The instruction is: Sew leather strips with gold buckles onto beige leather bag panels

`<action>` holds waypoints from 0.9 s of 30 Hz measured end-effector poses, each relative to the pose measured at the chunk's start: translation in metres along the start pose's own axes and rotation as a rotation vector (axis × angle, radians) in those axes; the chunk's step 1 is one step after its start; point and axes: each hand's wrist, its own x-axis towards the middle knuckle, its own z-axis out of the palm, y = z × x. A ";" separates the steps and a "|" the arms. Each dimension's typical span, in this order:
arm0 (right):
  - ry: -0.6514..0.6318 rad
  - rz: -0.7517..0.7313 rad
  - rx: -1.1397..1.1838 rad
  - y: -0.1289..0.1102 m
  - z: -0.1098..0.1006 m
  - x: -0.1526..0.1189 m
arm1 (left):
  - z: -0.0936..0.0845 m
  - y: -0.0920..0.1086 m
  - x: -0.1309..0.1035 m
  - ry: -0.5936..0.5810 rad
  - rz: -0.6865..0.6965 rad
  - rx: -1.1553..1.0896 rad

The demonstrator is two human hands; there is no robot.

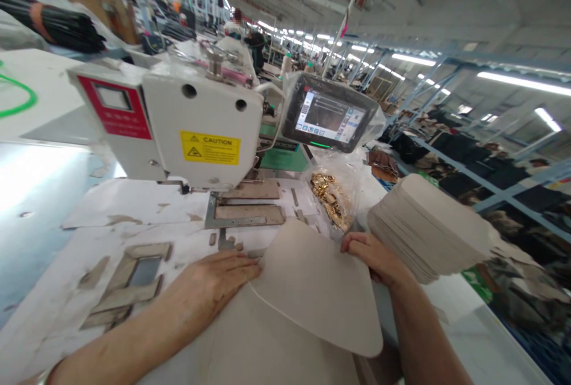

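A beige, rounded-corner panel of leather-like sheet lies at a slant in front of me, on top of another beige sheet. My right hand grips the panel's right edge with curled fingers, its thumb hidden. Stretched fairly flat, the fingers of my left hand touch the panel's left edge; the thumb cannot be made out. Beyond the panel stands a white sewing machine with a yellow caution label. Under its head sits a metal clamp frame with beige strips.
On the right rises a stack of beige panels. A clear plastic bag of gold-coloured metal pieces lies beside it. A control screen stands behind. To the left is a beige-covered frame template on white paper. Shelving lines the right side.
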 end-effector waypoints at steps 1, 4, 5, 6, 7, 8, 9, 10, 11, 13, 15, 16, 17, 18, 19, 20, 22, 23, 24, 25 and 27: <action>-0.002 0.017 -0.020 0.000 0.002 -0.001 | 0.000 0.000 0.000 -0.005 -0.017 0.025; 0.053 -0.066 -0.074 -0.006 0.012 0.008 | 0.000 -0.002 -0.003 -0.010 -0.062 0.150; 0.099 -0.146 -0.094 -0.010 0.016 0.015 | -0.001 -0.002 -0.005 -0.022 -0.080 0.199; 0.153 -0.245 -0.127 -0.016 0.019 0.025 | -0.002 -0.003 -0.008 -0.046 -0.097 0.246; 0.212 -0.352 -0.174 -0.023 0.024 0.036 | -0.002 -0.003 -0.011 -0.078 -0.123 0.291; 0.267 -0.459 -0.233 -0.030 0.028 0.049 | -0.003 -0.004 -0.015 -0.114 -0.156 0.336; 0.316 -0.549 -0.295 -0.038 0.034 0.062 | -0.003 -0.005 -0.019 -0.149 -0.198 0.383; 0.352 -0.619 -0.346 -0.046 0.041 0.076 | -0.003 -0.006 -0.023 -0.181 -0.239 0.428; 0.379 -0.661 -0.382 -0.055 0.049 0.089 | -0.003 -0.008 -0.026 -0.207 -0.278 0.467; 0.388 -0.710 -0.432 -0.072 0.068 0.112 | -0.005 -0.012 -0.030 -0.253 -0.345 0.522; 0.380 -0.730 -0.448 -0.086 0.085 0.128 | -0.008 -0.015 -0.029 -0.315 -0.387 0.539; 0.381 -0.734 -0.451 -0.090 0.092 0.133 | -0.011 -0.016 -0.028 -0.353 -0.406 0.537; 0.396 -0.741 -0.453 -0.093 0.095 0.136 | -0.014 -0.016 -0.027 -0.396 -0.424 0.524; 0.415 -0.758 -0.462 -0.094 0.097 0.136 | -0.018 -0.015 -0.027 -0.431 -0.436 0.501; 0.433 -0.788 -0.475 -0.091 0.095 0.133 | -0.021 -0.015 -0.027 -0.451 -0.439 0.472; 0.438 -0.830 -0.494 -0.087 0.091 0.127 | -0.023 -0.015 -0.029 -0.448 -0.429 0.445; 0.361 -0.928 -0.551 -0.071 0.077 0.105 | -0.023 -0.017 -0.037 -0.405 -0.338 0.402; 0.276 -0.961 -0.583 -0.060 0.070 0.090 | -0.022 -0.019 -0.043 -0.361 -0.267 0.392; 0.170 -0.977 -0.621 -0.049 0.063 0.074 | -0.019 -0.021 -0.049 -0.314 -0.198 0.391; 0.077 -0.974 -0.655 -0.038 0.057 0.057 | -0.015 -0.024 -0.055 -0.275 -0.136 0.391; -0.064 -0.951 -0.742 -0.018 0.052 0.030 | -0.007 -0.029 -0.062 -0.209 -0.068 0.396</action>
